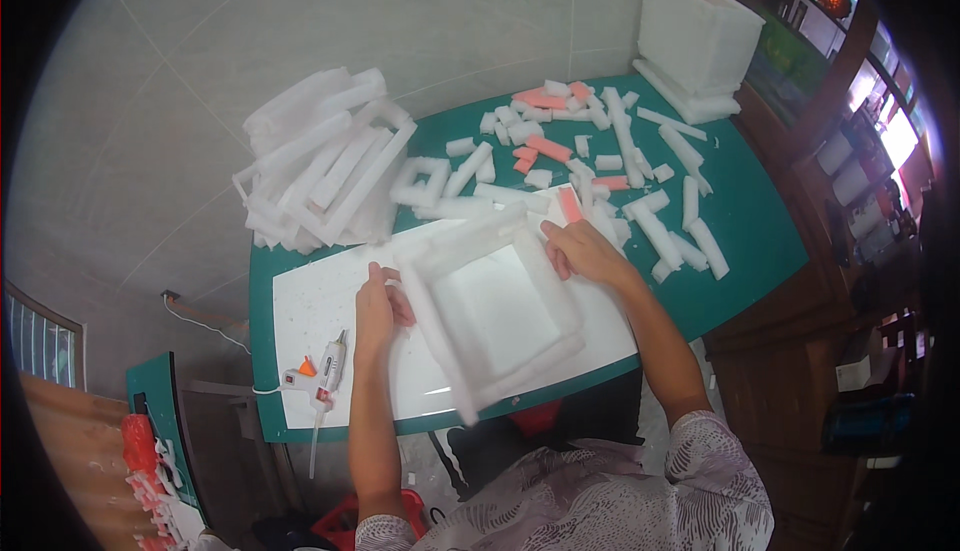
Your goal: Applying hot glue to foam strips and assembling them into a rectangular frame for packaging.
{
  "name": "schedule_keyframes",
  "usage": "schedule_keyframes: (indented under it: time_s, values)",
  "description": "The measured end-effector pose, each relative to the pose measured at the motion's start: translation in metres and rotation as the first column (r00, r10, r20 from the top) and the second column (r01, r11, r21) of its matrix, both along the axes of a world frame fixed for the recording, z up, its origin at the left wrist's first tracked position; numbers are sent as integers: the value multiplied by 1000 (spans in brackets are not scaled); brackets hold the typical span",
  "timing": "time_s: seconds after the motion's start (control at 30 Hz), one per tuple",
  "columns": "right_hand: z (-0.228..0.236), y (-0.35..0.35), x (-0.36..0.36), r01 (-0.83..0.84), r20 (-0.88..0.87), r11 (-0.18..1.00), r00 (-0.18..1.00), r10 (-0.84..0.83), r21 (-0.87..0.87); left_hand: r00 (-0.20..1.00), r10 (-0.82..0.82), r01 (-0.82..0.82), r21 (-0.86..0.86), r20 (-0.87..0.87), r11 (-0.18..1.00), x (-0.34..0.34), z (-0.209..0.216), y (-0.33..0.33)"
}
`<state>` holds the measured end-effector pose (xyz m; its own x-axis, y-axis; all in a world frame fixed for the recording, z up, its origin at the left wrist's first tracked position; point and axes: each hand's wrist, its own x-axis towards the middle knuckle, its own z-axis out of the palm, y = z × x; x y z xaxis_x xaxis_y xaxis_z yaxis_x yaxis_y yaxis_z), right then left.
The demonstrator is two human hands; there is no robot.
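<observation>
We had the square white foam frame (428,326) on the white board (405,386), at the near side of the green table (760,236). Our left hand (380,303) was half curled beside its left wall; our right hand (580,251) lay with bent fingers at its far right corner. We could not tell whether either was clamped on it. The glue gun (329,371) lay left of our left forearm

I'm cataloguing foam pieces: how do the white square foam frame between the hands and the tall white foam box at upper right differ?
The white square foam frame is low; the white foam box stands tall. The frame shows a recessed middle; the box, a broad plain side. Both are white foam.
</observation>
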<state>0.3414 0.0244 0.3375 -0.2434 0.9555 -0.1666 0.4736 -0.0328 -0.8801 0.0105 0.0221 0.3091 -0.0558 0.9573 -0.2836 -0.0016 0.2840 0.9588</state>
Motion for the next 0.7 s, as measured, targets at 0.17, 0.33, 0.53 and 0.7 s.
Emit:
schedule_keyframes:
  time_s: [0.17, 0.33, 0.53, 0.7]
  values:
    - [-4, 1, -1, 43, -17, 997, 999, -42, 68, 841, 43, 108, 246, -539, 963, -2, 8, -5]
    - [-1, 3, -7, 199, -68, 952, 980, -188, 234, 838, 137, 93, 386, -528, 918, 3, 9, -9]
    - [-6, 51, -10, 121, 38, 877, 987, -156, 465, 872, 154, 67, 427, -464, 902, 4, 10, -7]
    - [-22, 89, -14, -73, 206, 769, 976, -77, 635, 848, 152, 117, 459, -508, 881, 4, 6, -2]
